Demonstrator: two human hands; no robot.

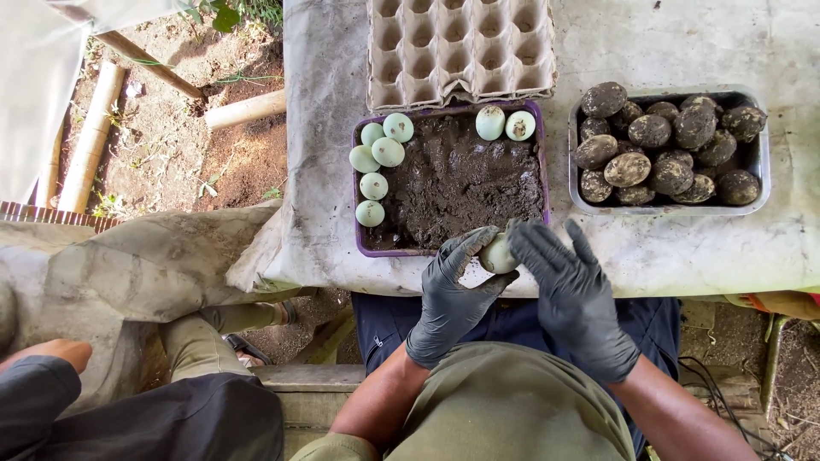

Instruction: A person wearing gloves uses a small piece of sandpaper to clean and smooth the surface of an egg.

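Observation:
Both my hands wear black gloves. My left hand point(453, 290) and my right hand point(568, 294) cup one pale egg point(498, 255) between them at the near table edge, with dark mud on the fingers. Just beyond lies a purple tray point(360, 224) holding a dark mud paste point(465, 183). Several pale green eggs point(377, 156) sit along its left side and two more eggs point(504, 125) at its far rim. To the right stands a metal tray point(763, 162) full of mud-coated eggs point(662, 145).
A cardboard egg carton point(461, 47) lies at the far side of the cloth-covered table point(683, 248). Another person's arm point(51, 376) and leg point(205, 337) are at the lower left. Bamboo poles point(90, 137) lie on the bare ground to the left.

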